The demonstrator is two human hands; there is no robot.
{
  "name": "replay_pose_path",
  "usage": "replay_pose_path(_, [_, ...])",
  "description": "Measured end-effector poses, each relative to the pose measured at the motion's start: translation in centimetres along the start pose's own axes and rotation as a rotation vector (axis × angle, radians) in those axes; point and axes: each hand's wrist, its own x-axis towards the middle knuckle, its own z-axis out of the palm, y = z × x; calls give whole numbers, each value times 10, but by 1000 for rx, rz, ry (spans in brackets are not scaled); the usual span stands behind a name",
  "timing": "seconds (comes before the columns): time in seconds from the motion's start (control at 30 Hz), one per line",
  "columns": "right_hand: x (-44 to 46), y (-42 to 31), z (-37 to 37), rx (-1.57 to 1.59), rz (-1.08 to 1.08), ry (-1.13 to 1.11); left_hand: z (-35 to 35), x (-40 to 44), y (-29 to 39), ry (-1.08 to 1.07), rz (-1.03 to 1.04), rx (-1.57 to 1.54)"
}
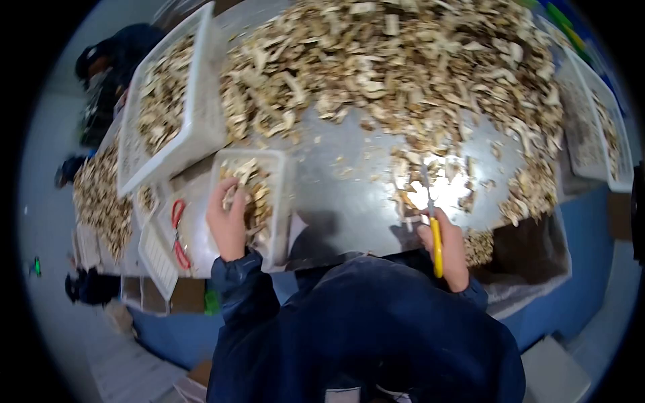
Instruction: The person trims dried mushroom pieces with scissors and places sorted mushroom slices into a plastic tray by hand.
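Observation:
My left hand [228,218] is over the near part of a small white plastic basket [281,201] with sliced dried mushrooms [259,195] in it. Its thumb and fingers are apart, and I make out nothing held between them. My right hand [451,248] grips yellow-handled scissors [437,245] near the table's front edge, blades pointing away from me. Just beyond the blades, loose mushroom slices [416,161] lie scattered on the shiny metal table [342,195].
A large heap of mushroom slices [403,67] covers the far side. A big white bin [208,101] of slices stands at left, beside red-handled scissors [179,232]. More white bins [581,114] are at right. A lined box [531,255] sits below the edge. Another person [124,50] is at far left.

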Motion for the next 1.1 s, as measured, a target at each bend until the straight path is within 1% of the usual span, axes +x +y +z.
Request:
replay_pose_path(0.03, [-1, -2, -2, 30, -34, 31, 13, 4, 13, -61, -65, -124])
replay_pose_path(0.07, [-4, -7, -5, 61, -11, 54, 23, 6, 26, -121, -133, -237])
replay_pose_path(0.1, [-8, -6, -9, 72, -2, 77, 42, 5, 48, -228, -152, -276])
replay_pose_path(0.13, [-10, -6, -11, 88, 0, 96, 65, 7, 59, -316, 138, -196])
replay_pose_path(0.2, [-16, -5, -15, 102, 20, 109, 117, 10, 78, -507, 322, -192])
replay_pose_path(0.3, [-25, 5, -16, 130, -55, 191, 186, 13, 106, -567, 624, -171])
replay_pose_path(0.37, [-30, 2, -21, 114, -9, 196, 221, 18, 113, -565, 790, -102])
replay_pose_path(0.47, [-36, 3, -23, 13, 25, 216, 248, 24, 111, -565, 883, 16])
replay_pose_path(0.57, [-35, 0, -25, 58, 38, 193, 243, 24, 112, -648, 819, 63])
replay_pose_path(0.6, [-33, 6, -22, 37, 4, 217, 239, 25, 110, -643, 825, 69])
replay_pose_path(0.7, [-26, 11, -17, 34, -65, 219, 228, 21, 104, -587, 610, -266])
replay_pose_path(0.73, [-25, 9, -17, 16, -57, 196, 229, 25, 95, -652, 467, -371])
replay_pose_path(0.8, [-24, 9, -15, 17, -84, 199, 222, 41, 77, -1054, -168, -892])
replay_pose_path(0.83, [-24, 10, -13, 17, -97, 202, 218, 45, 74, -1220, -524, -1133])
replay_pose_path(0.87, [-24, 9, -14, 13, -91, 192, 222, 40, 73, -1150, -580, -1047])
replay_pose_path(0.97, [-25, 7, -16, 1, -86, 182, 214, 19, 109, -998, 84, -375])
replay_pose_path(1.0, [-26, 8, -16, 2, -91, 192, 220, 17, 109, -854, 458, -275])
replay_pose_path(1.1, [-28, 7, -19, 14, -91, 213, 227, 10, 111, -766, 604, -25])
